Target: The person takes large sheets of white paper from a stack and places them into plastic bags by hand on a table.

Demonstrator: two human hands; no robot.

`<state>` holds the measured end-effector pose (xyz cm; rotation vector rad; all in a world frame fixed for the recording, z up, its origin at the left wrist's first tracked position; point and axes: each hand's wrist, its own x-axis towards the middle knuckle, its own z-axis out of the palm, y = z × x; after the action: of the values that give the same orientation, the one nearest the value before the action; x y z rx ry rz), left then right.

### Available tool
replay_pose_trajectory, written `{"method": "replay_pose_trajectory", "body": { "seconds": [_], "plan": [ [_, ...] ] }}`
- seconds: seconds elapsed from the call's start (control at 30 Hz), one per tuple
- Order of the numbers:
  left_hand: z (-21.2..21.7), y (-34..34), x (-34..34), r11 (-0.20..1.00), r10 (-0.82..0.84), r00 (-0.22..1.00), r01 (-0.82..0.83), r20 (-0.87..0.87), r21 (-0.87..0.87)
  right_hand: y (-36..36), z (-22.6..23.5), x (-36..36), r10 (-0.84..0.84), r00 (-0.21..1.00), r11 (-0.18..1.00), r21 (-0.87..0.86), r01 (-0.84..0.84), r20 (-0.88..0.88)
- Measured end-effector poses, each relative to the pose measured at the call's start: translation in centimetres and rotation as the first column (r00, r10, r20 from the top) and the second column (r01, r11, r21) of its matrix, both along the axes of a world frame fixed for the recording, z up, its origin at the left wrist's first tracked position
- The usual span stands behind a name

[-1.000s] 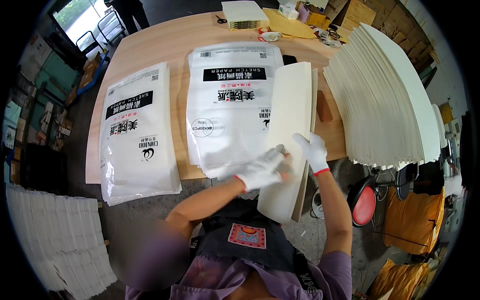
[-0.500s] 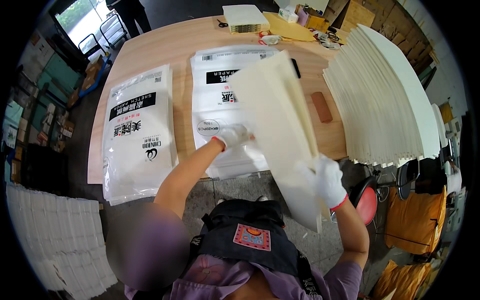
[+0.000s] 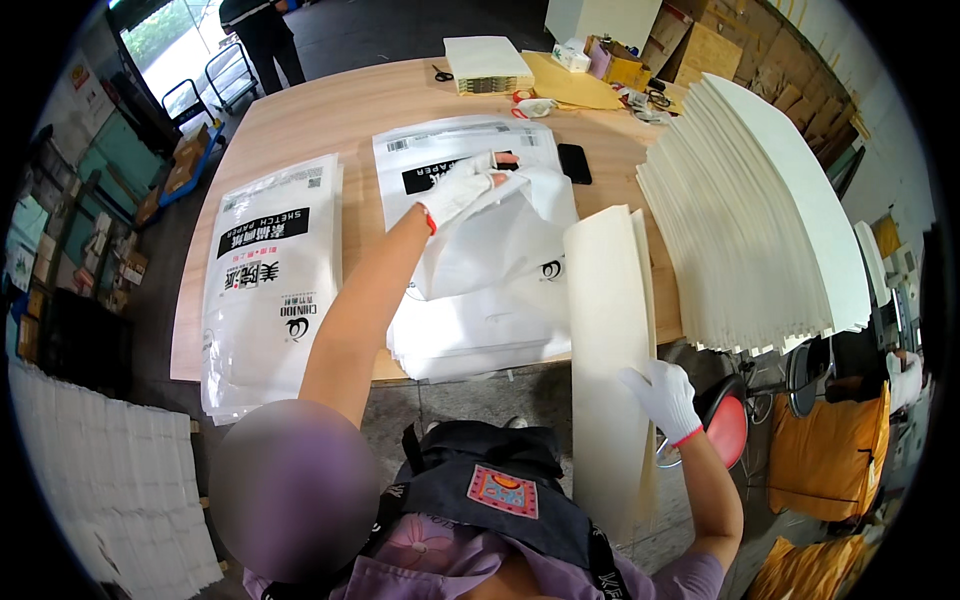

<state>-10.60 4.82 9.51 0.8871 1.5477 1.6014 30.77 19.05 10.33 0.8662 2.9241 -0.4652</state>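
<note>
White gloves cover both hands, and bare fingertips show on the left. My left hand is over the middle pile of printed clear plastic bags. It pinches the edge of the top plastic bag, whose film is pulled up and folded back. My right hand grips a bundle of large cream paper sheets by its right edge, fingers partly hidden behind it. The bundle is slightly curved and stands right of the bags, its lower part hanging past the table's front edge.
Another pile of printed bags lies at the left. A tall fanned paper stack fills the table's right side. A black phone rests beyond the bags. Scissors and a white paper block are at the far edge. A red stool stands right.
My left hand has left the paper, moved farther over the bags and lifted the top film. My right hand has lowered the paper bundle and brought it more upright, right of the bags.
</note>
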Motion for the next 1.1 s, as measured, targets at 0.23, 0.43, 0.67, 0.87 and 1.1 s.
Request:
{"method": "replay_pose_trajectory", "body": {
  "seconds": [0.23,0.43,0.67,0.87,1.1],
  "plan": [
    [-2.6,2.9,-1.0,0.997,-0.071,0.973,0.078,-0.221,0.024,-3.0,3.3,-0.4,0.173,0.938,0.982,-0.021,-0.188,-0.301],
    [8.6,1.3,2.3,0.995,-0.013,0.907,0.053,-0.421,0.084,-2.1,1.6,-5.9,0.407,0.901,0.909,0.157,-0.385,-0.147],
    [3.1,-1.6,21.2,0.993,0.085,0.555,0.02,-0.828,0.115,1.7,-2.4,-13.0,0.125,0.948,0.797,-0.54,-0.272,-0.292],
    [4.7,-1.0,25.5,0.995,-0.083,0.39,-0.012,-0.917,-0.096,-0.5,-3.7,-15.3,0.041,0.883,0.763,-0.556,-0.33,-0.467],
    [-0.5,-3.8,15.0,0.987,0.109,0.698,-0.161,-0.708,-0.007,-7.7,-3.8,-13.5,0.525,0.743,0.843,0.373,-0.388,-0.414]
  ]
}}
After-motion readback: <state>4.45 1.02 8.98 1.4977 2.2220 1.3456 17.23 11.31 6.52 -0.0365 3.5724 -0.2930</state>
